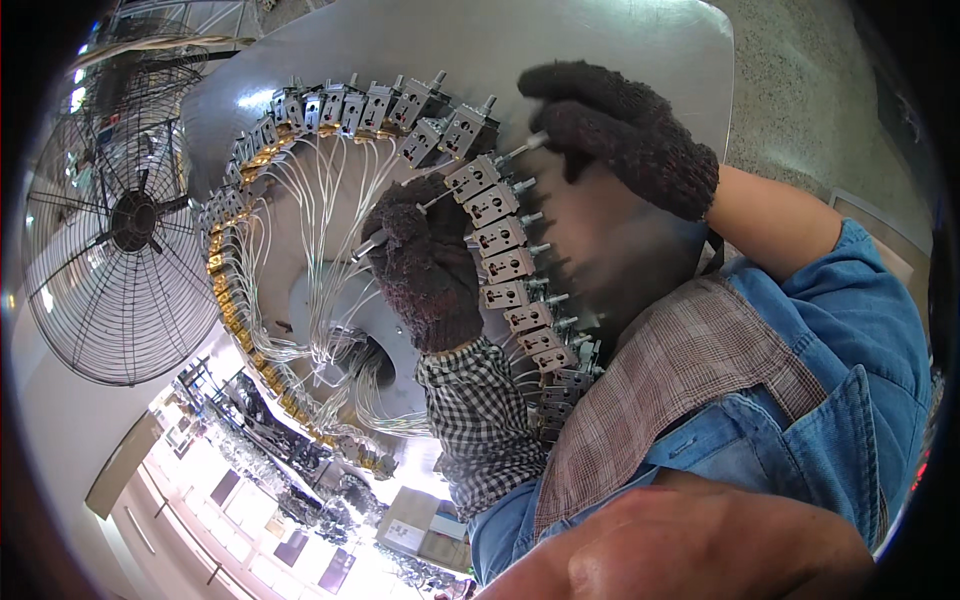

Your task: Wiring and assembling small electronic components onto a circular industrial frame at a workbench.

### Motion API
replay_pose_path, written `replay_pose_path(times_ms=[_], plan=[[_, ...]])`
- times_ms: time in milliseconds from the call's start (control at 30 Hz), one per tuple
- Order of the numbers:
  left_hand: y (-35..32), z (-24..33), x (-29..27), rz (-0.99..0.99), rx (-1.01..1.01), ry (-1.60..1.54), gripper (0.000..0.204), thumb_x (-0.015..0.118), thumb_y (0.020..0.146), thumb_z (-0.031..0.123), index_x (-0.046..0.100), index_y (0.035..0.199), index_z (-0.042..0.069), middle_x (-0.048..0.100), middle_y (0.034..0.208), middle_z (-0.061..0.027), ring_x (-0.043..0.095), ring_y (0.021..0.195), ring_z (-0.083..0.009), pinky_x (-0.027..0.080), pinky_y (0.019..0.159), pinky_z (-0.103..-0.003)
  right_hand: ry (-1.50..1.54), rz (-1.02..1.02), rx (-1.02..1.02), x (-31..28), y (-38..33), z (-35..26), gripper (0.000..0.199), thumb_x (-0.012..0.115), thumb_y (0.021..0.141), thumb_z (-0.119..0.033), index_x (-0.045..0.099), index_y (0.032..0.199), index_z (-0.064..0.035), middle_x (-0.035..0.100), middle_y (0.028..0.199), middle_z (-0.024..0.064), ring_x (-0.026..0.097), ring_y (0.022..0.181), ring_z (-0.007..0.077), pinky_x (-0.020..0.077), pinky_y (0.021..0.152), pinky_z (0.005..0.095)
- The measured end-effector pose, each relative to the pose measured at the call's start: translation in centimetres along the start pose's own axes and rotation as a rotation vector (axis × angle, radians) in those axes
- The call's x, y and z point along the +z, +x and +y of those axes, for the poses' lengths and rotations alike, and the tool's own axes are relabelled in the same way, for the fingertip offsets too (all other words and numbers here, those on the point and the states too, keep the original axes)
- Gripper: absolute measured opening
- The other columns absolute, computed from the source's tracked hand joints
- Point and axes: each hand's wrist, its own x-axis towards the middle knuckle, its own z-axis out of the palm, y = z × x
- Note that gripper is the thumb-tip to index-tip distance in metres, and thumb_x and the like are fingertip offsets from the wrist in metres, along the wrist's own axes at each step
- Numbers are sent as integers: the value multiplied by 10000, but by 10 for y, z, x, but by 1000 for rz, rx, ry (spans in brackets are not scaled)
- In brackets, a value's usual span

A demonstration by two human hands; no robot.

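A ring of several grey clamp blocks with brass terminals and thin white wires sits on a round metal fixture. My left hand, in a dark knit glove with a checked sleeve cover, reaches inside the ring and is closed around a thin metal rod, right against the blocks. My right hand, also gloved, is outside the ring at the upper right. Its fingers pinch a small pale-tipped pin that points at a block.
The fixture rests on a shiny steel table. A large caged fan stands at the left. Speckled floor lies to the upper right. Shelves with dark parts and a cardboard box show at the lower left.
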Motion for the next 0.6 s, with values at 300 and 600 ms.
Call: replay_pose_path(times_ms=[300, 600], plan=[[2, -1, -3, -30, 41, 9, 279, 560, 862, 245, 530, 920, -27, 577, 931, -126, 582, 908, -212, 507, 821, -321, -55, -50, 53, -5, 1, -12, 387, 527, 840, -369, 578, 1052, -49, 564, 652, 54, 565, 550, 113, 432, 399, 229], [2, -3, -4, -32, 33, -75, 251, 565, 853, 219, 529, 953, -9, 587, 959, -137, 586, 933, -234, 508, 831, -345, 38, -89, 71, -5, -3, -8, 379, 528, 853, -299, 525, 1135, -44, 580, 802, 65, 571, 634, 112, 462, 441, 236]])
